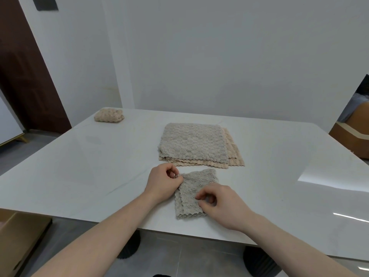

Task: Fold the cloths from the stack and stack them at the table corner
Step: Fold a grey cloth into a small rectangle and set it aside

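Observation:
A grey textured cloth (pixel 191 188), folded into a narrow strip, lies on the white table (pixel 79 168) near its front edge. My left hand (pixel 162 182) pinches the strip's far left corner. My right hand (pixel 219 202) pinches the cloth at its right side, nearer to me. Behind it sits the stack of flat cloths (pixel 197 144), a grey one on top and beige ones beneath. A small folded beige cloth (pixel 108 115) rests at the far left table corner.
A cardboard box (pixel 18 238) stands on the floor at the lower left. A dark wooden door (pixel 24 72) is at the left. Another brown box (pixel 353 138) sits past the table's right edge.

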